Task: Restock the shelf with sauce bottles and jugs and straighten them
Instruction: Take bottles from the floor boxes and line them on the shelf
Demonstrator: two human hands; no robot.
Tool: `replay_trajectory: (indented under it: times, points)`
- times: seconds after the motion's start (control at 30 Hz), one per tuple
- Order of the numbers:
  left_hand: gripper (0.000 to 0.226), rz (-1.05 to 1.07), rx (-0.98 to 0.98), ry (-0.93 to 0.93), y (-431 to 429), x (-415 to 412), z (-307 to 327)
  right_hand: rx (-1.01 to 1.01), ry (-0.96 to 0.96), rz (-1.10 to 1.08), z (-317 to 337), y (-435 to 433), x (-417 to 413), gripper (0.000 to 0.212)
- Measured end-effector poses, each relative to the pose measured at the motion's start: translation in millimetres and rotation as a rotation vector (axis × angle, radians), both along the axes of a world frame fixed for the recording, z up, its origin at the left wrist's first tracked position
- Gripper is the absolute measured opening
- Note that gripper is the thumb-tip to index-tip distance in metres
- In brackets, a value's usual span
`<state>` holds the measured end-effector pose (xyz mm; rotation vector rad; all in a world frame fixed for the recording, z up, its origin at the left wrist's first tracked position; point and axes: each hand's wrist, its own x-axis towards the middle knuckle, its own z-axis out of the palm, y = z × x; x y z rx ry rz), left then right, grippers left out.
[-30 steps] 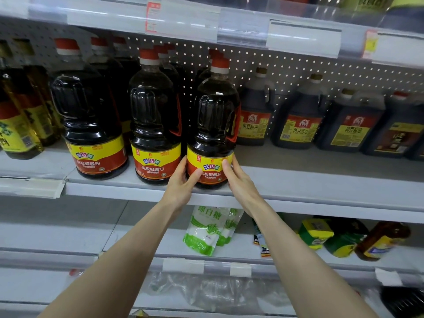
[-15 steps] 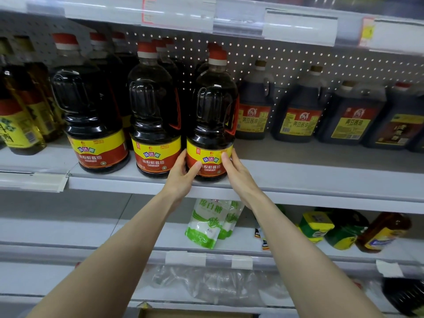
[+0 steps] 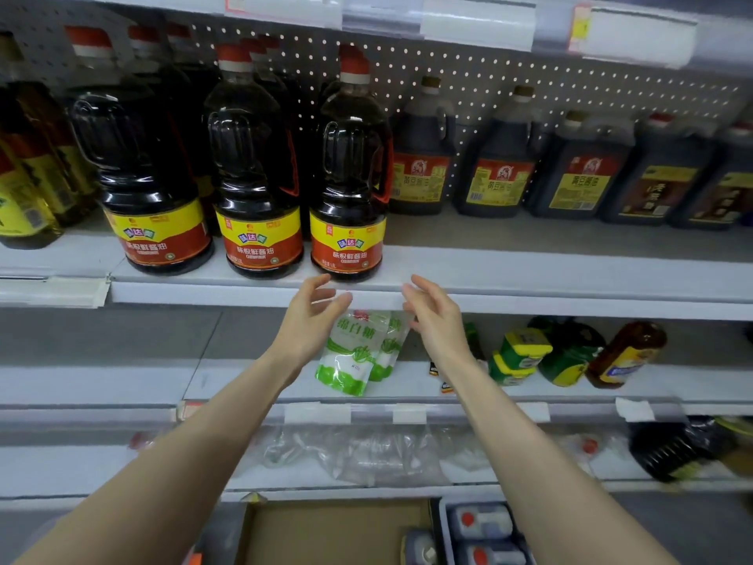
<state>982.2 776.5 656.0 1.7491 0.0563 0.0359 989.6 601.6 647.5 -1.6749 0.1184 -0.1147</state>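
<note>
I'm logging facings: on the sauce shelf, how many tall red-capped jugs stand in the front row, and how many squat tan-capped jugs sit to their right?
Tall red-capped jugs, front row: 3
Squat tan-capped jugs: 3
Total: 6

Both hands released the rightmost red-capped sauce jug [image 3: 349, 177]. Left hand [image 3: 311, 316] and right hand [image 3: 432, 316] now apart from it, below the shelf edge [image 3: 570, 299], fingers loosely spread. Carton [image 3: 326, 532] entered view below.
</note>
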Motion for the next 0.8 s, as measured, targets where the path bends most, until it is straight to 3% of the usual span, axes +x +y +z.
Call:
replay_trajectory:
  times: [0.27,0.53,0.67,0.8]
  points:
    - [0.045,-0.101,0.011,0.114,-37.4,-41.3,-69.3,-0.020,0.140,-0.046,-67.5,-42.7,-57.9,0.027]
    - [0.036,-0.119,0.018,0.374,-91.4,-86.1,-221.5,-0.043,0.403,-0.090,-215.7,-103.5,-111.3,0.003]
    - [0.030,-0.116,0.003,0.518,-128.4,-106.8,-309.1,-0.025,0.570,-0.109,-304.6,-137.5,-138.3,0.024]
    - [0.032,-0.092,0.006,0.639,-157.9,-134.2,-390.4,-0.049,0.746,-0.068,-391.6,-162.4,-160.5,0.029]
